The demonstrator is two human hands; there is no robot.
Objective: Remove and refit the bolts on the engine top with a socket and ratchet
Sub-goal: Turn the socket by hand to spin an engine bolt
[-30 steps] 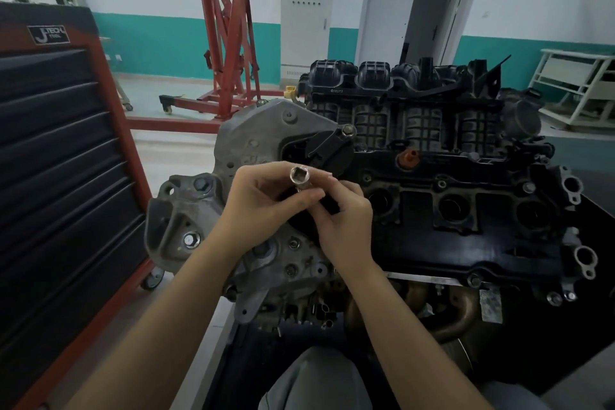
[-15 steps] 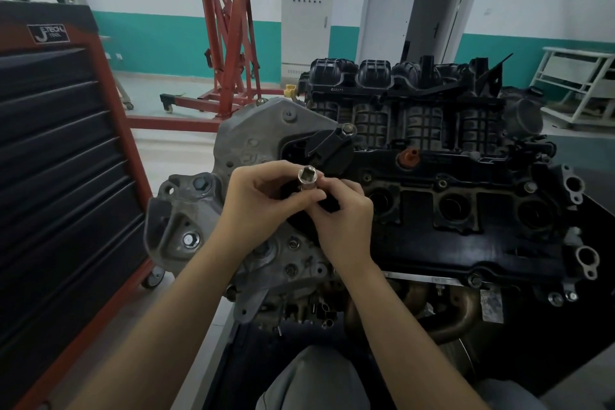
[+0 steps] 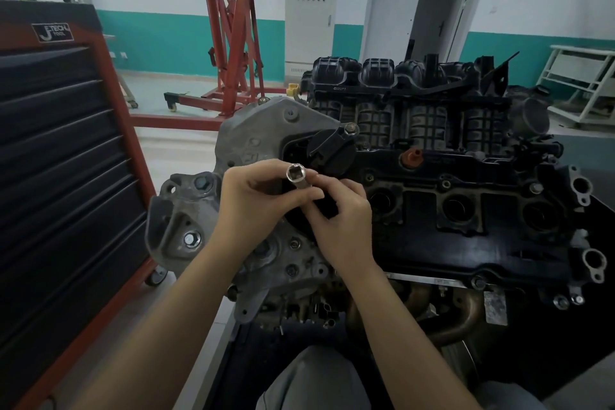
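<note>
A silver socket (image 3: 297, 178) with its square drive hole facing me is held above the left end of the engine (image 3: 432, 210). My left hand (image 3: 256, 206) grips the socket between thumb and fingers. My right hand (image 3: 342, 223) is curled close against it, its fingertips at the socket's lower end, which is hidden. A bolt head (image 3: 350, 127) shows beside the black cap (image 3: 329, 150), and other bolts (image 3: 445, 184) sit along the black valve cover. No ratchet is visible.
A black and red tool cabinet (image 3: 66, 176) stands close on the left. A red engine hoist (image 3: 233, 43) and a grey electrical cabinet (image 3: 311, 17) stand behind. A white rack (image 3: 585, 83) is at the far right. My knee (image 3: 312, 383) is below the engine.
The socket has tilted so its square hole faces me more squarely. Both hands stayed in about the same spot over the engine's left end.
</note>
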